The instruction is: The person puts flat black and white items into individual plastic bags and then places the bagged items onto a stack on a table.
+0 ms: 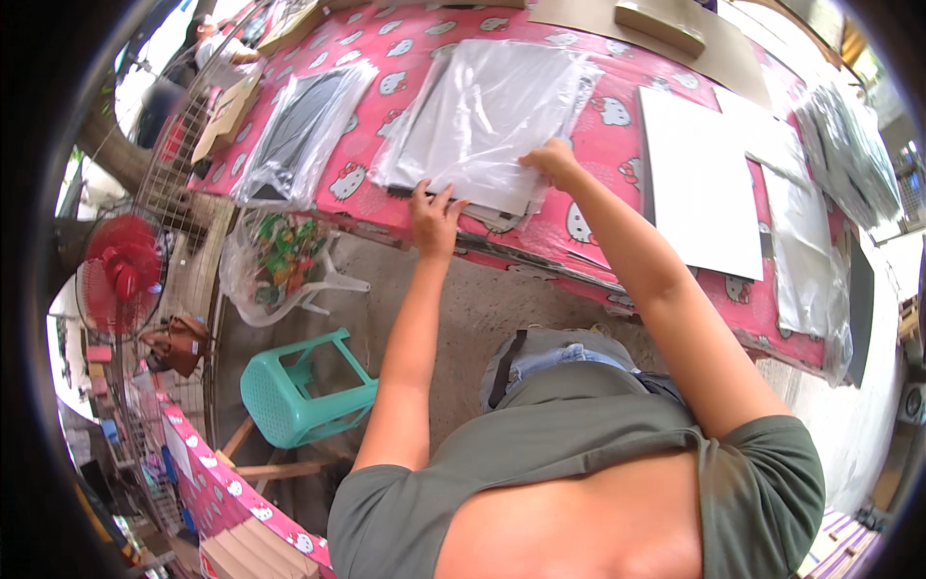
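Observation:
A stack of sheets in clear plastic bags (pixel 487 106) lies on the pink patterned tablecloth in front of me, with dark and white edges showing under the top plastic. My left hand (pixel 436 222) rests at the stack's near edge, fingers apart and touching it. At the right side of the stack, my right hand (pixel 553 162) has its fingers closed on the plastic; its fingertips are partly hidden. Left of this pile is a smaller plastic-wrapped stack of dark sheets (pixel 307 135). To the right lies a large white board (pixel 699 183) over a darker one.
Plastic-wrapped packs (pixel 849 150) and clear plastic (pixel 805 270) lie at the table's right end. Cardboard (pixel 666 29) runs along the far edge. Below stand a green stool (pixel 299 396) and a bag of colourful scraps (pixel 280 256). A red fan (pixel 121 275) is at left; another person (pixel 217 48) sits far left.

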Tool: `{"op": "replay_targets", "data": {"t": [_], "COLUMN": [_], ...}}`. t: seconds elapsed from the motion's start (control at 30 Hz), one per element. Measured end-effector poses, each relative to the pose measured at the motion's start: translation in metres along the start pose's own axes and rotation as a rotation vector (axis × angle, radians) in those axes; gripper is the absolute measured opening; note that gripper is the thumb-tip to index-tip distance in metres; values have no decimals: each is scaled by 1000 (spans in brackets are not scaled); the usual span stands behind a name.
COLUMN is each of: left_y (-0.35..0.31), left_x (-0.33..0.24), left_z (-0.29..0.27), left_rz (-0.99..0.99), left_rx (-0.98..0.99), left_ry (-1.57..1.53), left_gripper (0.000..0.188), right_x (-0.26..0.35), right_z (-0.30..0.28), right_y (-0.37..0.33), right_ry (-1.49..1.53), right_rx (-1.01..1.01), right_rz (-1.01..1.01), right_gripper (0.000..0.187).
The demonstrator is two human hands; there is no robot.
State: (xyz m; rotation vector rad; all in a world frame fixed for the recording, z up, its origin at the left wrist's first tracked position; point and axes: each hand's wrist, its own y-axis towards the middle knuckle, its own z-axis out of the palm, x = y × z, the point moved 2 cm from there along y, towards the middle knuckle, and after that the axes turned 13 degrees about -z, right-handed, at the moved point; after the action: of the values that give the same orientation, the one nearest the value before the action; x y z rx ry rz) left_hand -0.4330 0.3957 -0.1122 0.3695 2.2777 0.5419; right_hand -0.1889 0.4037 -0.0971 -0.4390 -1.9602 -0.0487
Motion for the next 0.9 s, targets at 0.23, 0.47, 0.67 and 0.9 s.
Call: {"op": "replay_targets", "data": {"t": [0.23,0.47,0.67,0.9], "left_y": [-2,-13,-27,-113], "left_x": [18,-31,-133,-416], "left_z": [3,-4,28,135], "left_rz": [50,256,-238,-111], "left_rx": [-6,-334,-433,702], "left_ry": [159,189,-291,-1023], "left_gripper": [29,36,28,36], "right_x": [34,-136,-311,-336], "right_z": [-80,-308,-474,-522], "right_y": [-85,-285,-516,-502], "right_ry": [-304,289,-387,-818], "right_rx": [179,-646,-1695,-1168], "right_rz": [-149,-27,411,697], "right_gripper": [67,31,48,35]}}
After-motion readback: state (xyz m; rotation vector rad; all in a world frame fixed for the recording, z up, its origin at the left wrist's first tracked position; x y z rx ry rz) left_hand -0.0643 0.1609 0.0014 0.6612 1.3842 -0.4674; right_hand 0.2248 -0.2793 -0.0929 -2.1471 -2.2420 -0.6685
